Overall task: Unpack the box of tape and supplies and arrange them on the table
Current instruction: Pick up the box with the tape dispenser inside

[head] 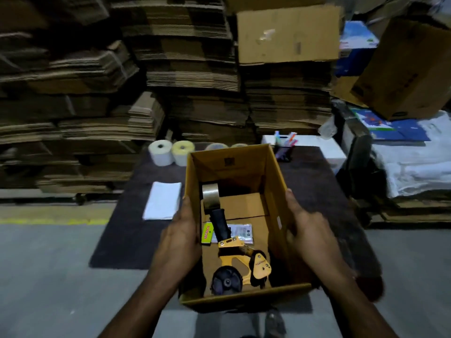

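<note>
Stacked flattened cartons wall the far side; dark table point(305, 181) stands in front of them.

Box point(234, 172), open-topped, held up over the table's near end. Left hand point(179, 242) and right hand point(311, 240) press flat on its long walls, each grip clamping the box, fingers not curled under it.

Inside the box: brown tape roll point(210, 196) on edge at the left wall, yellow tape dispenser point(238, 261) lying along the floor, a yellow-tagged item point(207, 236) and a clear packet point(240, 232) beneath it.

Risks, as judged: side pressure alone could let the box slip or its walls buckle; any tilt would send the roll rolling and the dispenser sliding.

Beyond the box: two label rolls point(170, 152), two more rolls half hidden behind its far wall. Left of it, white paper stack point(163, 200). Right of its far corner, pen holder point(283, 148). These crowd the landing space.
</note>
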The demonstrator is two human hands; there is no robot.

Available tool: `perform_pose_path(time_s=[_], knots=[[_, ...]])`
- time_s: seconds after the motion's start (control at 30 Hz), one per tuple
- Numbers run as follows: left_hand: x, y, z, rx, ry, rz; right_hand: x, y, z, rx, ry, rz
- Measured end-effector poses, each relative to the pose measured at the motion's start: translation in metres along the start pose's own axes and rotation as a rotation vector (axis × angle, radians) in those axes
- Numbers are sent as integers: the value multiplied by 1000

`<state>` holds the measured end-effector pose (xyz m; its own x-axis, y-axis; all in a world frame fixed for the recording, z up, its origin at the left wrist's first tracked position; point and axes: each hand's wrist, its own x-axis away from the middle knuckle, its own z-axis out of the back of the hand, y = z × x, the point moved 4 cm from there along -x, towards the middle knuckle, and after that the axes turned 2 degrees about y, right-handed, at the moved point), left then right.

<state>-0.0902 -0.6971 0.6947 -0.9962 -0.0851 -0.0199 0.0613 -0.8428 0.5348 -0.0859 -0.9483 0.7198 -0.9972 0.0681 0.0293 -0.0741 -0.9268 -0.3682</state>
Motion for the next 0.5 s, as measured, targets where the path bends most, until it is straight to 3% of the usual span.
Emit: perform_pose_path(time_s=[0.2,0.5], knots=[[70,-131,126,-60,187,120,39,-159,-65,-91,-61,210],[107,-318,237,-201,293,420,50,-366,-184,-145,-143,492]])
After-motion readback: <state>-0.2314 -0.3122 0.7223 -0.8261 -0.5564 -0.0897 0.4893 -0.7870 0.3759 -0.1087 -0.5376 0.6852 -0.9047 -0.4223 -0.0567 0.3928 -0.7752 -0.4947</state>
